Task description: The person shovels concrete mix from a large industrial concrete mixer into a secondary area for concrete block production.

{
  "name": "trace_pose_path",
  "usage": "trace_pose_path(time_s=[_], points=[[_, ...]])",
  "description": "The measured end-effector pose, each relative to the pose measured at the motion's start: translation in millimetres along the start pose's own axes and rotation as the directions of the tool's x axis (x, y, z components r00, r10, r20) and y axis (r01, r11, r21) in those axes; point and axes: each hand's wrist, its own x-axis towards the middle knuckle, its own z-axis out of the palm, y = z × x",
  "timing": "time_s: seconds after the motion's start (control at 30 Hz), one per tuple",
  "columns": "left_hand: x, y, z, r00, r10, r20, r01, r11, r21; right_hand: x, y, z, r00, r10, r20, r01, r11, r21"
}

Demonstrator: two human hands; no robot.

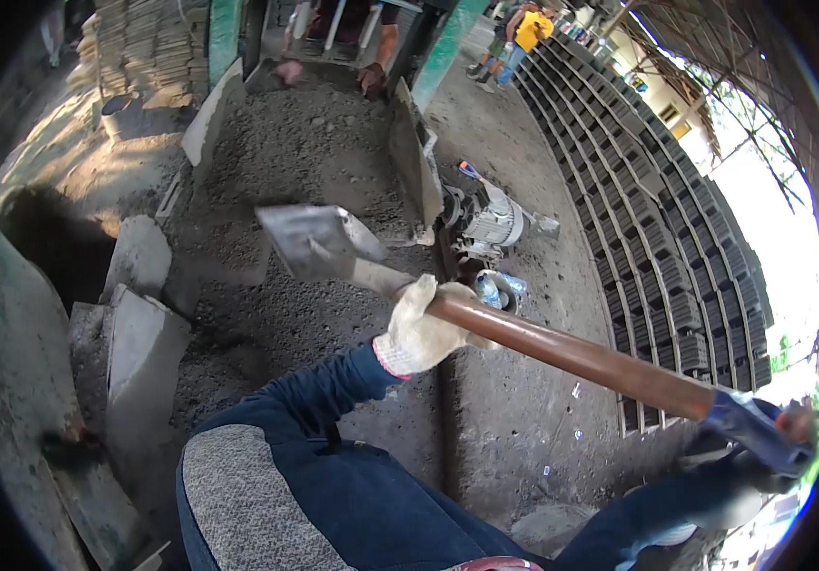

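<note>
A shovel [571, 355] with a brown shaft and a blue grip [757, 428] crosses the view from centre to lower right. My left hand [428, 328], in a white knit glove, is closed around the shaft just behind the metal blade [309, 243]. At the other end, my right hand [798, 425] is closed on the blue grip, partly blurred near the view's edge. The blade hangs tilted above a heap of dark grey gravelly mix [295, 152]; I see no load on its visible face.
Upright plates [416, 157] flank the mix. Another person's hands [371, 79] are at its far end. An electric motor [495, 224] and plastic bottles [490, 288] stand to the right. Stacked blocks on racks [628, 190] line the right side. A dark pit [48, 238] opens at left.
</note>
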Motion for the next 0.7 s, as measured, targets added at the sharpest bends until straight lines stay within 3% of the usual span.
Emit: trace_pose_path(time_s=[0.07,0.17,0.2,0.27,0.33,0.4,0.47,0.57,0.67,0.7], points=[[-10,10,8,0.995,0.027,-0.096,-0.022,0.998,0.058,33,-28,53,0.996,-0.082,-0.027,0.083,0.995,0.047],[1,72,26,0.989,0.106,0.106,-0.124,0.975,0.182,53,-91,139,0.981,-0.191,-0.017,0.192,0.971,0.142],[6,103,19,0.981,0.137,-0.140,-0.108,0.974,0.201,56,-115,166,0.975,-0.224,-0.005,0.221,0.959,0.178],[34,172,-22,0.976,0.215,-0.034,-0.206,0.965,0.163,51,-166,214,0.965,-0.261,0.039,0.242,0.935,0.258],[59,233,-47,0.951,0.255,-0.174,-0.230,0.961,0.151,36,-207,251,0.960,-0.268,0.085,0.227,0.915,0.333],[79,281,-67,0.874,0.252,-0.416,-0.174,0.960,0.218,5,-231,272,0.959,-0.236,0.156,0.161,0.909,0.385],[88,319,-109,0.900,0.137,-0.415,-0.079,0.985,0.154,-34,-233,282,0.956,-0.145,0.254,0.036,0.920,0.391],[101,324,-126,0.729,0.084,-0.679,0.005,0.992,0.128,-93,-209,265,0.900,0.050,0.434,-0.206,0.925,0.320],[108,333,-149,0.668,0.073,-0.740,0.082,0.982,0.170,-177,-186,243,0.817,0.320,0.481,-0.476,0.844,0.248],[116,337,-160,0.698,0.078,-0.712,0.040,0.988,0.148,-209,-177,241,0.809,0.355,0.469,-0.483,0.856,0.186]])
